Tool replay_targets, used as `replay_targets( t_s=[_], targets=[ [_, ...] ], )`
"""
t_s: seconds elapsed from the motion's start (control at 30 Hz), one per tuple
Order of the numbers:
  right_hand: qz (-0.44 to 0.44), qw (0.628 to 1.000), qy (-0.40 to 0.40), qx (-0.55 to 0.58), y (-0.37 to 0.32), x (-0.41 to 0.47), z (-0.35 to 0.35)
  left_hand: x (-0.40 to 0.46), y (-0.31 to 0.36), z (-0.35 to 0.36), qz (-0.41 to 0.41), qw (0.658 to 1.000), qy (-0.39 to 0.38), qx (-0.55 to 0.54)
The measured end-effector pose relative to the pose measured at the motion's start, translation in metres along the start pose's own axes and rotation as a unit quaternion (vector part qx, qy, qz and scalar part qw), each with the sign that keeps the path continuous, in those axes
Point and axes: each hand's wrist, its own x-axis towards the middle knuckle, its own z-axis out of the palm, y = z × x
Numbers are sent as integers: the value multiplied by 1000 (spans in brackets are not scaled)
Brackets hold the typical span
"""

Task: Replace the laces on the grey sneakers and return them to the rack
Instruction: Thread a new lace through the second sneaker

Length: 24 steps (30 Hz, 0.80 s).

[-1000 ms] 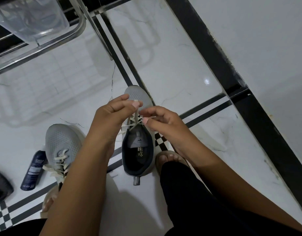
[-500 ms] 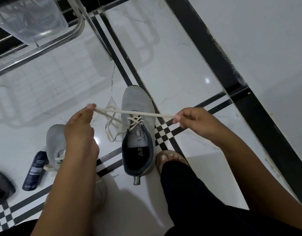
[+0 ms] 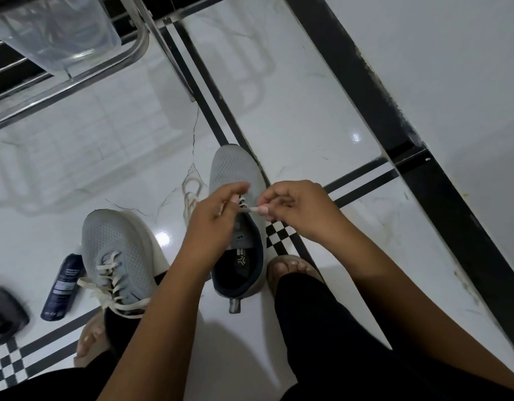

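rack (image 3: pixel 76 79) overhead, bottle (image 3: pixel 63 287) left, wall (image 3: pixel 452 68) right

Little is reading clearly. On the tongue of the grey sneaker (image 3: pixel 235 175), just under the left hand (image 3: pixel 213 224), a small pale logo is showing. On its dark insole (image 3: pixel 244 260), below that hand, white print is showing, unreadable. The dark spray can (image 3: pixel 63 287), well left of the left hand, is carrying a white label too blurred to read.

both hands' fingers (image 3: pixel 263 210) pinching white lace (image 3: pixel 245 209) over grey sneaker (image 3: pixel 235 172), second laced sneaker (image 3: pixel 116 250) left
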Motion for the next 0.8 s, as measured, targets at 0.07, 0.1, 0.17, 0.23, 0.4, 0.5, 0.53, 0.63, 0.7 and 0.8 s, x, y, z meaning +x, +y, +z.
replay_targets(
  t_s=[0.07, 0.1, 0.17, 0.23, 0.4, 0.5, 0.53, 0.63, 0.7, 0.8],
  targets=[
    [3, 999, 2, 37, -4, 2, -3, 7, 0, 0, 9, 998, -53, 16],
    [11, 999, 6, 47, -4, 2, -5, 10, 0, 0, 11, 998, -59, 25],
    [23, 999, 18, 45, -5, 1, -8, 13, -1, -1, 13, 997, -61, 51],
    [23, 999, 43, 20, -3, 2, -8, 16, 1, -2, 10, 996, -66, 63],
    [31, 998, 53, 23, 5, 6, -5, 19, -3, -6, -20, 995, -43, 93],
    [31, 998, 41, 35, 5, 7, 0, 17, -5, -5, -33, 993, -70, 86],
    [30, 998, 44, 39, 5, 8, 3, 16, -6, -5, -34, 993, -71, 82],
    [45, 995, 74, 58, 11, 12, 11, 14, -16, -5, -47, 993, -15, 107],
    [64, 997, 52, 0, 15, 13, 18, 13, -25, -6, -65, 984, 36, 161],
    [73, 993, -29, -83, 21, 10, 37, 8, -34, -3, -74, 971, 47, 221]
  ],
)
